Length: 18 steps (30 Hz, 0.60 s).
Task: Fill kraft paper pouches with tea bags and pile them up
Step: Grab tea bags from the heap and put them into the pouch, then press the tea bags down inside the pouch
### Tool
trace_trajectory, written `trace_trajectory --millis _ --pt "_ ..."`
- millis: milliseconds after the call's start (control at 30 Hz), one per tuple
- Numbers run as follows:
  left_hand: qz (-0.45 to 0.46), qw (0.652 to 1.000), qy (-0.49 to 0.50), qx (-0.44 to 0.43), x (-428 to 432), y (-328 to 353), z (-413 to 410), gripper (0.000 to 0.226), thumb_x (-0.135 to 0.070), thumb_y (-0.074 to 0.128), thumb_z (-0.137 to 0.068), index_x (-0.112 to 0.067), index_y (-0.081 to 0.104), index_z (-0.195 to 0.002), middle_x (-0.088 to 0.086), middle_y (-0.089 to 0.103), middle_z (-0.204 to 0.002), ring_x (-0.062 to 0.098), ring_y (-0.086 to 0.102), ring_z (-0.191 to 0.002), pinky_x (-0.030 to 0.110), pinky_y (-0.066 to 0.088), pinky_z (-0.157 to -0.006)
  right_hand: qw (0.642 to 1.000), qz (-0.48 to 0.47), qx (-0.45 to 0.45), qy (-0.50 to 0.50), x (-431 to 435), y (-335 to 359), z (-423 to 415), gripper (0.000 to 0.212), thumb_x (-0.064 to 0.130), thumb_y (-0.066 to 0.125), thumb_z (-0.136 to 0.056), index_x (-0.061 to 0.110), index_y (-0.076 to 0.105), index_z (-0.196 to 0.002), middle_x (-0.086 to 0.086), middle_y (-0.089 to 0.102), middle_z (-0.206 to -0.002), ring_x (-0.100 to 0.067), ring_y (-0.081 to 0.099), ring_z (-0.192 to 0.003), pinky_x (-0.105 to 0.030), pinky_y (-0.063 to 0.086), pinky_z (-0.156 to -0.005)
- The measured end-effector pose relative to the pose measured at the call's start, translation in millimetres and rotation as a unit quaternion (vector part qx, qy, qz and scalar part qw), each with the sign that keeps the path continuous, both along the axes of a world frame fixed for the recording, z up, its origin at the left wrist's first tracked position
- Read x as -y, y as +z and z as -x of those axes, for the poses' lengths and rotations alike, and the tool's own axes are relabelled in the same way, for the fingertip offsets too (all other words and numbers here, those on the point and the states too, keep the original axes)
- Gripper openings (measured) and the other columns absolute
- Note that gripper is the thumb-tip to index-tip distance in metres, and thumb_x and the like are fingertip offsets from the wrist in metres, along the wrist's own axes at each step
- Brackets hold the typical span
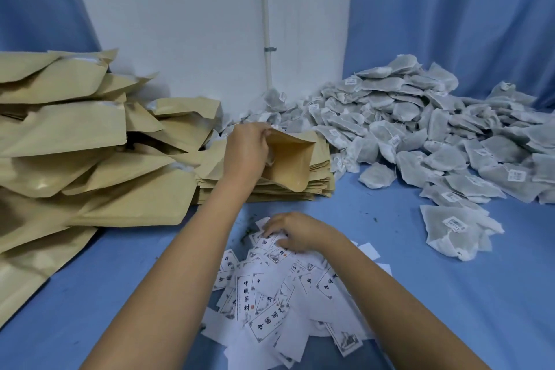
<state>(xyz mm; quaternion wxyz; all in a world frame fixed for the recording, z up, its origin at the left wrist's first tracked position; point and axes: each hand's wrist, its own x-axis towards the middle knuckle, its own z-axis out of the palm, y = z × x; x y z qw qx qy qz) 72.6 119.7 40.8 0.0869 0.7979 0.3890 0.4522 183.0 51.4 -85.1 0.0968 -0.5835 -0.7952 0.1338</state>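
Observation:
My left hand (247,149) grips the mouth of a kraft paper pouch (288,164) and holds it lifted and bowed open above a flat stack of empty pouches (318,189). My right hand (292,230) rests with curled fingers on the far end of a scatter of white printed label cards (270,294), touching one card. A large heap of grey-white tea bags (420,129) fills the right side. One loose tea bag (456,230) lies nearest, to the right of my right hand.
A tall pile of filled kraft pouches (75,153) takes up the left side. The work surface is a blue cloth (105,279). Behind stand a white wall with a pipe (265,24) and blue curtains (450,9).

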Motion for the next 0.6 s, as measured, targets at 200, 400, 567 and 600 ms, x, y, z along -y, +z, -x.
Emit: trace_trajectory --millis 200,400,567,600 --pt "0.024 1.0 0.001 -0.006 8 -4 5 0.022 0.0 0.051 -0.086 -0.005 0.072 -0.085 0.011 0.072 -0.079 0.025 0.064 -0.076 0.029 0.046 -0.067 0.996 -0.061 0.042 -0.053 -5 -6 4 0.024 0.02 0.064 -0.085 0.009 0.067 -0.105 -0.006 0.063 -0.103 -0.023 0.058 -0.095 -0.032 0.046 -0.079" --pt "0.013 1.0 -0.016 0.002 11 -5 7 0.025 -0.001 0.05 -0.089 -0.008 0.074 -0.092 0.011 0.073 -0.086 0.026 0.066 -0.085 0.03 0.05 -0.076 0.989 -0.129 -0.011 -0.068 9 3 3 0.027 0.023 0.065 -0.085 0.016 0.066 -0.111 0.001 0.063 -0.112 -0.018 0.058 -0.097 -0.029 0.046 -0.08" --pt "0.005 1.0 -0.013 0.009 8 -5 7 0.023 -0.005 0.053 -0.09 -0.011 0.075 -0.093 0.009 0.073 -0.088 0.025 0.066 -0.084 0.031 0.051 -0.076 0.93 -0.344 -0.12 -0.042 39 32 8 0.021 0.021 0.065 -0.086 0.009 0.071 -0.102 -0.003 0.066 -0.097 -0.015 0.062 -0.075 -0.023 0.051 -0.066" --pt "0.007 1.0 -0.014 0.012 7 -6 7 0.023 -0.005 0.053 -0.09 -0.012 0.075 -0.093 0.009 0.073 -0.088 0.026 0.066 -0.084 0.033 0.052 -0.076 0.898 -0.411 -0.147 -0.056 41 38 9 0.019 0.021 0.066 -0.085 0.008 0.072 -0.098 -0.003 0.066 -0.093 -0.011 0.06 -0.074 -0.016 0.049 -0.066"
